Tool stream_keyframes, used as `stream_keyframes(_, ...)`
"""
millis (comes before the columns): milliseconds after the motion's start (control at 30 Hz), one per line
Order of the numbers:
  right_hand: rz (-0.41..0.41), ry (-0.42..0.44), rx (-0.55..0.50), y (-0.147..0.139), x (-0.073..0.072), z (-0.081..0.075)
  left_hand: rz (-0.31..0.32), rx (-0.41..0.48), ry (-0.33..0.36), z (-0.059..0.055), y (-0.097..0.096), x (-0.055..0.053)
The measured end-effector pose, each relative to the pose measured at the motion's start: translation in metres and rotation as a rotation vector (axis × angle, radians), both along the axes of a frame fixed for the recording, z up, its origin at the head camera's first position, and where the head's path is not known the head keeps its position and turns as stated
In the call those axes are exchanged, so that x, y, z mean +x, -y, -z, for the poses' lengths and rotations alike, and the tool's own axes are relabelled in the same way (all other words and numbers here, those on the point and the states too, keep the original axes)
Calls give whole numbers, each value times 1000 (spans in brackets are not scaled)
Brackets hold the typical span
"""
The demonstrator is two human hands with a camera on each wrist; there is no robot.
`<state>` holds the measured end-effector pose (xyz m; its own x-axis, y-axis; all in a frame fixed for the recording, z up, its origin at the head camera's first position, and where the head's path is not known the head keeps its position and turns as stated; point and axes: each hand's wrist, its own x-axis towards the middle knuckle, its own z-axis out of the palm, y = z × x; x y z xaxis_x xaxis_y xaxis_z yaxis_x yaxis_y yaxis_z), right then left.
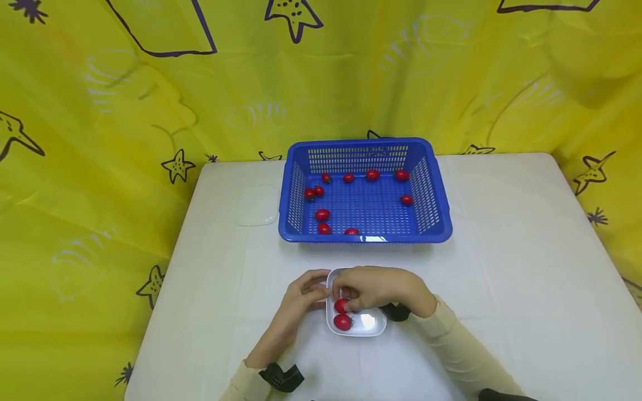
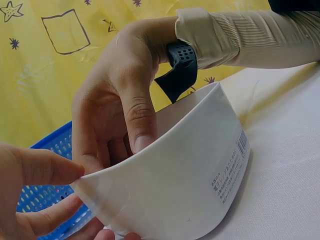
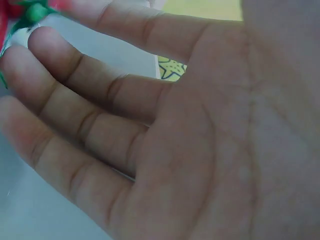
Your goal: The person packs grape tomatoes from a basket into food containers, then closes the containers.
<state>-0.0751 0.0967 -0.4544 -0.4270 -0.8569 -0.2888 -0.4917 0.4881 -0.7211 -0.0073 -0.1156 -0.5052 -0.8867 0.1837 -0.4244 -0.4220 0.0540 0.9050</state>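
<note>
A white plastic container (image 1: 368, 328) stands on the table in front of the person, with red cherry tomatoes (image 1: 343, 322) inside. The left hand (image 1: 303, 295) holds its left side, gripping the rim (image 2: 165, 142) at a corner in the left wrist view. Over the container, the right hand (image 1: 378, 287) reaches in with its fingers pointing down. Thumb and index finger pinch a cherry tomato (image 1: 341, 306) low inside. In the right wrist view, a red tomato with a green stem (image 3: 35, 12) shows at the index fingertip; the other fingers are loosely bent.
A blue slotted basket (image 1: 366, 238) stands behind the container, with several cherry tomatoes (image 1: 322, 214) spread inside. Left of it lies a clear lid (image 1: 258, 206) on the white table (image 1: 511, 239). A yellow patterned curtain (image 1: 351, 83) hangs at the back.
</note>
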Motion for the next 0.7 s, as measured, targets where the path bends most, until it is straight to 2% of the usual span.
stream_keyframes(233,4,11,12,-2,0,-4,-11,5,1,-3,-1,1)
stream_keyframes(467,-38,39,-19,-5,-7,-14,1,-1,3,-2,0,1)
stream_keyframes(700,-60,77,-49,-9,-17,-31,10,-3,-3,-2,0,1)
